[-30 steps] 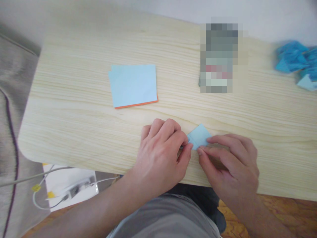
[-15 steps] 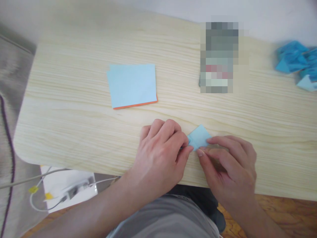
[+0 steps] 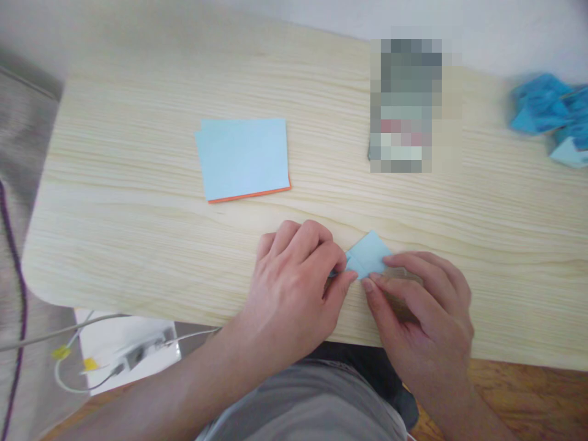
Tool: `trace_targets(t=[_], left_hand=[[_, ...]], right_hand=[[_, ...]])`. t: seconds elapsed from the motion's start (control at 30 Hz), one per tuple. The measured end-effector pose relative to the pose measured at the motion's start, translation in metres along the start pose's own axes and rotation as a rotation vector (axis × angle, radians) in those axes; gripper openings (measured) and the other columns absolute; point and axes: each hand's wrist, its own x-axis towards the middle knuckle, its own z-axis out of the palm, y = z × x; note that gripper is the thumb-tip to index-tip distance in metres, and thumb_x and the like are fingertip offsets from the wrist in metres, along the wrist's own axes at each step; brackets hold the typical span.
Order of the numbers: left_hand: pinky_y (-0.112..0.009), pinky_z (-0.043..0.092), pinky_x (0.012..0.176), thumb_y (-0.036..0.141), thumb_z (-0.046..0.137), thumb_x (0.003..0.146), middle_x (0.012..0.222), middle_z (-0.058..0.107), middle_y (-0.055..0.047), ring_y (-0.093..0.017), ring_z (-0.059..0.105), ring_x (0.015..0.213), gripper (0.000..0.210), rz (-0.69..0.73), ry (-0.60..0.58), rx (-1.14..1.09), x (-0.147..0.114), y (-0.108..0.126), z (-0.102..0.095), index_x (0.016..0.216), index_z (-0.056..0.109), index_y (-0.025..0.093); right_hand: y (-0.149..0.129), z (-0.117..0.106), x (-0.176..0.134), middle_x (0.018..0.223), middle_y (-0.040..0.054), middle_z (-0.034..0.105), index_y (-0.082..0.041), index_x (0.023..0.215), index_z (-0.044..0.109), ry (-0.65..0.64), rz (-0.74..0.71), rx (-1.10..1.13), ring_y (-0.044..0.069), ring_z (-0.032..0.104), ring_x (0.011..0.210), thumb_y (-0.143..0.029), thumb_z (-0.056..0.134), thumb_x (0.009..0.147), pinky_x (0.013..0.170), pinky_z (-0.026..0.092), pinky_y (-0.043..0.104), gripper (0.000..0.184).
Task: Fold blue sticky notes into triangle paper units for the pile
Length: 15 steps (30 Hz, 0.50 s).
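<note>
A small folded piece of light blue paper (image 3: 368, 254) lies near the table's front edge, between my two hands. My left hand (image 3: 296, 278) is closed on its left end, thumb and forefinger pinching there and hiding part of it. With thumb and forefinger together, my right hand (image 3: 427, 309) pinches the lower corner, and another fingertip rests on the paper's right side. The paper's upper corner points away from me, and a crease shows on its left part.
A stack of light blue sheets (image 3: 244, 158) with an orange edge beneath lies at centre left. A blurred-out, pixelated object (image 3: 404, 104) is at the back. Folded blue paper pieces (image 3: 542, 105) sit at the far right. Cables and a power strip (image 3: 138, 355) are below the table's left side.
Little differs. Both hands keep their grip on the folded paper; my left forefinger has shifted slightly left, showing a bit more of the paper's left part.
</note>
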Motion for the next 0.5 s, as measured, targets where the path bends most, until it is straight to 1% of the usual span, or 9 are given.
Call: trace_targets(t=[0.1, 0.2, 0.27, 0.33, 0.4, 0.5], left_hand=[[-0.045, 0.038, 0.085, 0.034, 0.067, 0.091, 0.103, 0.062, -0.005, -0.025, 0.052, 0.099, 0.011, -0.009, -0.013, 0.011, 0.000, 0.000, -0.001, 0.087, 0.066, 0.023], [-0.045, 0.038, 0.085, 0.034, 0.067, 0.091, 0.104, 0.062, -0.005, -0.026, 0.051, 0.099, 0.011, 0.000, -0.017, 0.015, 0.000, 0.000, -0.001, 0.088, 0.066, 0.024], [-0.045, 0.038, 0.085, 0.034, 0.067, 0.091, 0.104, 0.063, -0.005, -0.026, 0.052, 0.100, 0.011, 0.008, -0.014, 0.016, -0.001, -0.001, -0.001, 0.089, 0.066, 0.024], [-0.045, 0.037, 0.085, 0.034, 0.067, 0.091, 0.104, 0.063, -0.005, -0.026, 0.052, 0.100, 0.011, 0.015, -0.003, 0.019, -0.001, -0.001, 0.000, 0.088, 0.066, 0.024], [-0.045, 0.037, 0.085, 0.035, 0.067, 0.091, 0.104, 0.063, -0.005, -0.026, 0.052, 0.099, 0.011, 0.021, 0.009, 0.021, -0.001, -0.002, 0.000, 0.088, 0.066, 0.024], [-0.045, 0.038, 0.085, 0.036, 0.068, 0.091, 0.105, 0.063, -0.005, -0.026, 0.053, 0.100, 0.012, 0.026, 0.014, 0.020, -0.001, -0.002, 0.000, 0.088, 0.066, 0.024]], right_hand=[[0.001, 0.000, -0.004, 0.112, 0.0025, 0.074, -0.027, 0.089, 0.074, 0.005, -0.013, -0.005, 0.029, 0.064, 0.113, -0.018, 0.079, 0.082, 0.106, 0.043, 0.058, 0.013], [0.001, 0.000, -0.006, 0.116, 0.0040, 0.073, -0.029, 0.103, 0.075, -0.008, -0.019, -0.026, 0.030, 0.063, 0.116, -0.018, 0.079, 0.083, 0.108, 0.041, 0.059, 0.023], [0.002, -0.001, -0.007, 0.120, 0.0045, 0.071, -0.032, 0.110, 0.075, -0.028, -0.036, -0.045, 0.031, 0.061, 0.118, -0.019, 0.078, 0.084, 0.109, 0.040, 0.060, 0.030], [0.003, -0.003, -0.008, 0.124, 0.0042, 0.069, -0.035, 0.112, 0.075, -0.054, -0.060, -0.063, 0.031, 0.061, 0.120, -0.020, 0.077, 0.085, 0.109, 0.039, 0.061, 0.031], [0.004, -0.006, -0.010, 0.128, 0.0040, 0.068, -0.035, 0.114, 0.075, -0.084, -0.081, -0.086, 0.032, 0.059, 0.123, -0.020, 0.076, 0.085, 0.111, 0.037, 0.062, 0.032], [0.006, -0.009, -0.015, 0.134, 0.0045, 0.066, -0.034, 0.122, 0.072, -0.132, -0.121, -0.130, 0.034, 0.057, 0.129, -0.023, 0.075, 0.087, 0.114, 0.033, 0.063, 0.037]])
